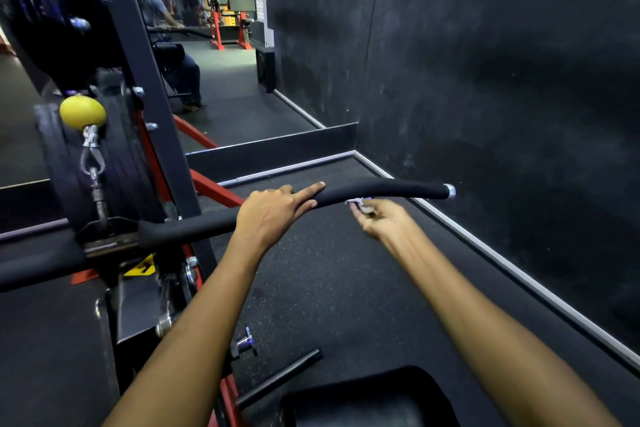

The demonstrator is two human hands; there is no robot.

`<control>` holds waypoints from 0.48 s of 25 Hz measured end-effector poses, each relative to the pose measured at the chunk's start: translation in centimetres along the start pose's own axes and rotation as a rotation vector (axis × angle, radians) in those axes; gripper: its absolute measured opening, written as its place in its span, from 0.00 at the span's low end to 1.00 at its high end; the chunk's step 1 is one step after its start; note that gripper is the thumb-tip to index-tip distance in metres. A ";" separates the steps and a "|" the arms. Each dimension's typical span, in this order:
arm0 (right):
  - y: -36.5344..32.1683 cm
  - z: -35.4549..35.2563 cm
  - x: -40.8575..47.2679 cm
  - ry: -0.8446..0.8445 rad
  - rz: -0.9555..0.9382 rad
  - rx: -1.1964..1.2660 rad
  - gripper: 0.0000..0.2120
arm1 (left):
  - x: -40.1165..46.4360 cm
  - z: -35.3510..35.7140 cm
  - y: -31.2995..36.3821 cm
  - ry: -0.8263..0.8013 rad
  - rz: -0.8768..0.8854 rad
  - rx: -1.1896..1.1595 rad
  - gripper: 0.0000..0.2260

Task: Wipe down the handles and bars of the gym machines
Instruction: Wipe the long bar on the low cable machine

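Left grip first: the left hand (273, 215) lies over the padded pulldown bar (374, 191) with its fingers stretched out flat along the top, pressing rather than curling round it. The right hand (379, 220) sits just under the bar's downturned right end, its fingers pinched together on a small pale scrap, a wipe (356, 203) I'd guess, though it is blurred and mostly hidden. That bar hangs from the machine's cable clip (92, 163) below a yellow stopper ball (82, 112), reaching out over the dark floor (329, 281) toward the black wall (502, 80). Judging by the matte sleeve, it is foam or rubber over a stiff steel core: grippy, slightly yielding, not fragile. Because it swings free on the clip, it will want steadying near the middle while the wipe wraps the sleeve and runs out to the chrome end cap (449, 191).
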State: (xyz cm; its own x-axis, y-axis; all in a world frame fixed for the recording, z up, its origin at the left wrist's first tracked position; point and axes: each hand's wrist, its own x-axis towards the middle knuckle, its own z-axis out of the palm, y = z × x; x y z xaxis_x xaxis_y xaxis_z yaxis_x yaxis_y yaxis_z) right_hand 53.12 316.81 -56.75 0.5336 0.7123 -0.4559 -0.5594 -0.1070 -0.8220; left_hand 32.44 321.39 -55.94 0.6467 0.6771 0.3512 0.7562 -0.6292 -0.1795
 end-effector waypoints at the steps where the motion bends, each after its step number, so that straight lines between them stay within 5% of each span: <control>1: -0.4 -0.8 -0.8 -0.024 0.059 0.089 0.11 | 0.1 -0.1 -0.2 -0.003 -0.010 0.010 0.23; 3: -1.6 -1.4 -1.1 0.015 0.013 -0.047 0.09 | 0.1 -0.1 -0.3 -0.002 -0.020 0.007 0.23; 7: -0.1 0.6 -0.5 -0.032 0.150 0.417 0.16 | -0.4 0.0 0.0 -0.013 -0.048 0.002 0.22; 10: -0.4 0.8 -0.5 0.074 0.166 0.320 0.15 | -2.7 -0.2 -2.6 -0.086 -0.254 -0.027 0.23; 12: -1.2 -0.9 1.5 0.182 0.082 0.701 0.16 | -4.7 -0.4 -4.2 -0.145 -0.373 0.003 0.22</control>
State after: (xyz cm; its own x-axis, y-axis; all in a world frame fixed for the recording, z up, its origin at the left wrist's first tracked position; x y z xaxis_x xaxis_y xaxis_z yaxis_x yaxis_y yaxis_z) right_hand 55.12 317.36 -56.78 0.5360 0.5875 -0.6063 -0.8441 0.3582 -0.3990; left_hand 26.22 320.72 -56.47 0.3350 0.9059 0.2592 0.9419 -0.3291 -0.0671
